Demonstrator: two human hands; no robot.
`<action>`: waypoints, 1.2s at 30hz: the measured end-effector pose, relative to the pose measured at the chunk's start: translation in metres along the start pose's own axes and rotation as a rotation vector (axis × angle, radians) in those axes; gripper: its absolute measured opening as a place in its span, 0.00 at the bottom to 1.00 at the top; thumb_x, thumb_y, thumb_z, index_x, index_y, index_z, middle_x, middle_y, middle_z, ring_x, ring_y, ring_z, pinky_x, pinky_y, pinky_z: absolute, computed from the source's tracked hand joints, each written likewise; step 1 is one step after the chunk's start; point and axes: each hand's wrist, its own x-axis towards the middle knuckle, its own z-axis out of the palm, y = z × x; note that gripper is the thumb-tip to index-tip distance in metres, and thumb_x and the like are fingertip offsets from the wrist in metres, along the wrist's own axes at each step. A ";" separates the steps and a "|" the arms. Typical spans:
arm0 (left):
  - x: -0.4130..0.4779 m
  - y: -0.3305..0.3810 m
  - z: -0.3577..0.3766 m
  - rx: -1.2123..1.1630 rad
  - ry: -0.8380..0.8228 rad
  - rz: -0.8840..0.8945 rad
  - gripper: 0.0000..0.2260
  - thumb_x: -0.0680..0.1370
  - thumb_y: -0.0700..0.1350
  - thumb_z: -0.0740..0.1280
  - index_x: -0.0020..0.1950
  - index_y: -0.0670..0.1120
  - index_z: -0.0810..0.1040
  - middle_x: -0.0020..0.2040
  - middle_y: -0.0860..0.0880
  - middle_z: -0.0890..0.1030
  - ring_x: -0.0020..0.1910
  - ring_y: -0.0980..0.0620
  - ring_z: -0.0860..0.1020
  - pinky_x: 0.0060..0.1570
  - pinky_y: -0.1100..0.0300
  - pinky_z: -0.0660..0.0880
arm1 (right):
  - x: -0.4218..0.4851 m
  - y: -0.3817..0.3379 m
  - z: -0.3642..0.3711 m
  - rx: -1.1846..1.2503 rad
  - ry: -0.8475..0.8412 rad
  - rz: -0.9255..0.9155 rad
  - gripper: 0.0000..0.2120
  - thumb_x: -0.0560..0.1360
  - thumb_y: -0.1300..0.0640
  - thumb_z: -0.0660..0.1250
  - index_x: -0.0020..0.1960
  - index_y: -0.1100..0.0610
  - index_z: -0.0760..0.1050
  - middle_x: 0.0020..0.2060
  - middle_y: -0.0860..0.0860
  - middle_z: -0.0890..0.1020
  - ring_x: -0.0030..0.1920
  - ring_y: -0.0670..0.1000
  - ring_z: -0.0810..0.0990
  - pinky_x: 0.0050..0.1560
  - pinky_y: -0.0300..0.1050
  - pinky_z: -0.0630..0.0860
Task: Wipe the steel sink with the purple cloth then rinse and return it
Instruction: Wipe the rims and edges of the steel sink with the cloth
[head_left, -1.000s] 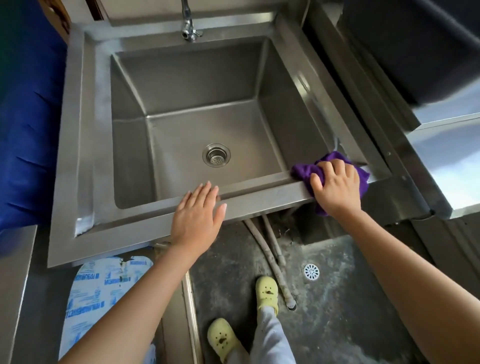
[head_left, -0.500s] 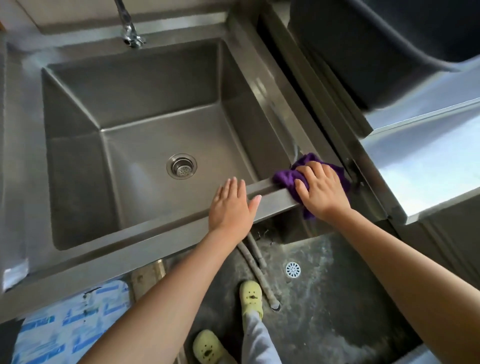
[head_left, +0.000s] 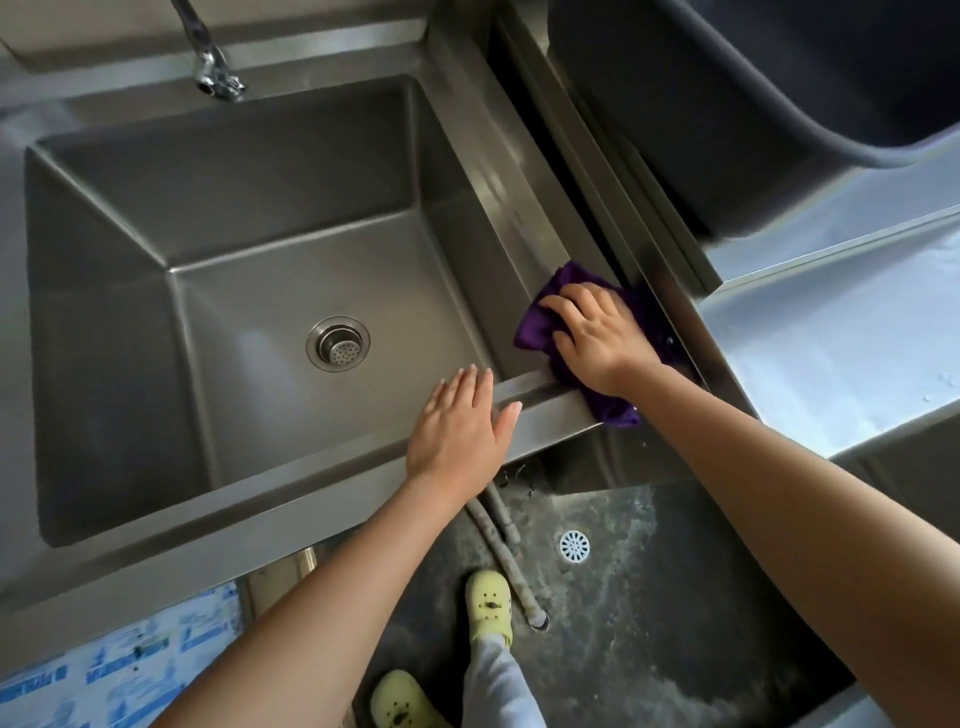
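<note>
Cloth (head_left: 540, 322) bunched in the near right corner of sink (head_left: 260, 182), long axis near-to-far, near end draped over the rim; pinned directly beneath right hand (head_left: 597, 338), fingers bent around it and pointing left into the basin. Left hand (head_left: 460, 421) flat on the near rim just left, fingers straight, holding nothing. Drain (head_left: 337, 343) and tap (head_left: 213, 78) well left and far, with no obstruction between.

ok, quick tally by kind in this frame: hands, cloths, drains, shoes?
hands: 2, left hand, right hand
purple cloth: 1
drains: 2, sink strainer, floor drain
yellow shoes: 2
total: 7
</note>
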 end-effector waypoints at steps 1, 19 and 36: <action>-0.001 0.000 0.000 0.003 0.004 -0.001 0.28 0.81 0.59 0.44 0.76 0.44 0.55 0.77 0.45 0.59 0.76 0.50 0.56 0.75 0.56 0.49 | 0.011 0.000 0.000 -0.035 0.001 -0.007 0.22 0.79 0.50 0.53 0.71 0.53 0.62 0.69 0.55 0.67 0.71 0.57 0.61 0.72 0.51 0.51; 0.001 0.001 -0.002 0.013 -0.014 -0.031 0.38 0.72 0.62 0.30 0.77 0.46 0.50 0.78 0.47 0.53 0.77 0.52 0.51 0.74 0.57 0.45 | 0.037 0.006 0.006 -0.163 -0.012 0.018 0.25 0.80 0.46 0.44 0.76 0.49 0.49 0.77 0.53 0.47 0.77 0.56 0.42 0.75 0.55 0.41; -0.001 0.003 0.000 0.063 -0.054 -0.058 0.36 0.74 0.62 0.31 0.77 0.46 0.47 0.78 0.47 0.51 0.77 0.52 0.49 0.76 0.55 0.45 | 0.153 0.005 -0.005 -0.144 0.009 -0.044 0.26 0.81 0.48 0.46 0.76 0.55 0.52 0.77 0.55 0.51 0.76 0.59 0.46 0.75 0.58 0.44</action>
